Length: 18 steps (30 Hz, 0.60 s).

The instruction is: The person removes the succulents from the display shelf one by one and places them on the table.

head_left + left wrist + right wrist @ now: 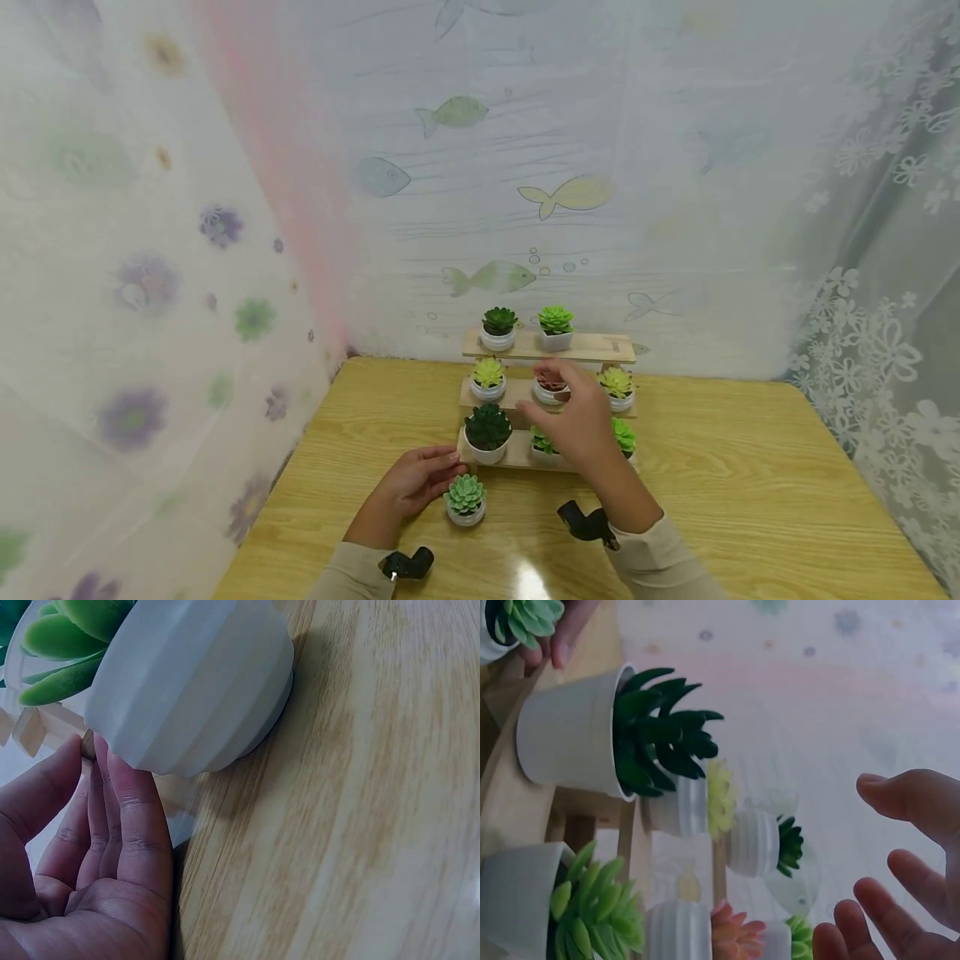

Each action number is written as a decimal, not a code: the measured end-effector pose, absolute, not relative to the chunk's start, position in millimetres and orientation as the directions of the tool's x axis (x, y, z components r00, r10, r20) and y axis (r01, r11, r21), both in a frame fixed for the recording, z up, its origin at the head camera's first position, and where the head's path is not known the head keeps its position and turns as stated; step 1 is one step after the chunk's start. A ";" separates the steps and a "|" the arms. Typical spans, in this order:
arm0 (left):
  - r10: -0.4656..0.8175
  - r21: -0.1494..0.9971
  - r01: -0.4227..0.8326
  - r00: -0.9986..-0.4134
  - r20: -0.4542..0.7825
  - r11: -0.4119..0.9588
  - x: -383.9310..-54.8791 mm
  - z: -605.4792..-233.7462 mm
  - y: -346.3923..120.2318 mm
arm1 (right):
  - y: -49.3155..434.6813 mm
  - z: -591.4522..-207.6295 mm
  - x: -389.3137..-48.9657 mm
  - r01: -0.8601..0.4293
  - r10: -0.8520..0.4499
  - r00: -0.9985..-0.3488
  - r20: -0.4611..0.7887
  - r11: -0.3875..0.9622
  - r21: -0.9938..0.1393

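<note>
A three-step wooden plant stand (517, 451) holds several small succulents in white pots. My left hand (416, 483) pinches the left end of its lowest step between thumb and fingers. Beside that hand, a pale green succulent (466, 493) in a ribbed white pot (199, 690) sits on the table. My right hand (581, 417) is in the air in front of the stand, fingers spread and slightly bent, holding nothing. Behind it in the head view is a pink succulent (550, 381), partly hidden. A dark green succulent (660, 731) fills the bottom step's left end.
The top step bears a dark green succulent (499, 322) and a bright green one (556, 320). Yellow-green succulents (488, 372) stand at both ends of the middle step. The wooden table (750, 467) backs onto a fish-patterned curtain (675, 167).
</note>
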<state>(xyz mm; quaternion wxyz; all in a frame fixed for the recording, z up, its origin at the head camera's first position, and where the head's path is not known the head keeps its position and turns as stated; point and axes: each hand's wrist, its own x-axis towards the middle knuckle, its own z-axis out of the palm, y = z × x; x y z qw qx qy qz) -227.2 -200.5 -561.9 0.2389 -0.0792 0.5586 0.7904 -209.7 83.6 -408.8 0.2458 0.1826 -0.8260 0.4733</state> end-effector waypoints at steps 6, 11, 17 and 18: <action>0.285 0.850 -0.460 -0.876 -0.388 -0.258 -227.6 -562.9 -200.1 | 89.2 -404.9 -220.8 -0.513 -0.023 -0.818 0.575 0.481 -0.711; 0.283 0.855 -0.454 -0.879 -0.384 -0.250 -227.7 -563.3 -200.2 | 92.5 -402.8 -229.6 -0.481 0.015 -0.824 0.567 0.510 -0.713; 0.280 0.854 -0.458 -0.877 -0.390 -0.247 -227.4 -561.5 -199.0 | 96.6 -398.8 -238.2 -0.424 0.040 -0.846 0.531 0.553 -0.717; 0.276 0.853 -0.460 -0.877 -0.393 -0.246 -227.3 -561.2 -198.9 | 97.2 -397.7 -239.0 -0.414 0.041 -0.853 0.521 0.556 -0.721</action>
